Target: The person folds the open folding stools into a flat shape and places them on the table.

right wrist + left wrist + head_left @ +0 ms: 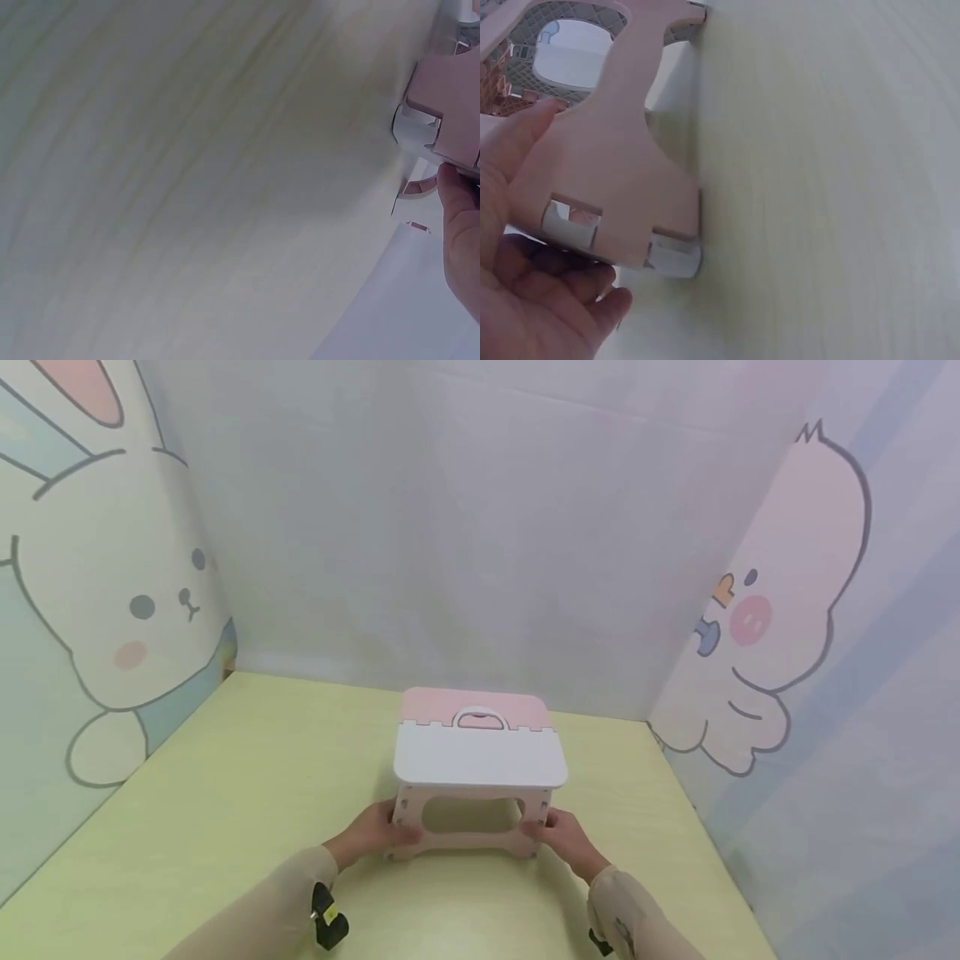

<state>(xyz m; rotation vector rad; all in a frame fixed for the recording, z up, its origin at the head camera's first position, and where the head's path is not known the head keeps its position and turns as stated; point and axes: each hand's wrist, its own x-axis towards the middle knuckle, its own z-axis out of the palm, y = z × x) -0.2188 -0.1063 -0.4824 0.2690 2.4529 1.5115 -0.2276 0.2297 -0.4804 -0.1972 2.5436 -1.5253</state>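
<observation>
A folding step stool [480,756] with a white and pink top and a carrying handle [481,716] stands unfolded on the pale yellow table. Its pink front leg panel [607,161] has a wide oval opening. My left hand [372,831] grips the left edge of that panel, thumb across the front and fingers curled round the side. At the opposite edge my right hand [566,839] holds the panel low down with its thumb in front. In the right wrist view, only part of the right hand [461,232] shows, beside a white corner piece.
The table [225,777] has a light wood grain and extends on both sides of the stool. Pale curtains [465,527] enclose it at the back and sides, with a cartoon rabbit [142,585] on the left and a pink cartoon figure [787,593] on the right.
</observation>
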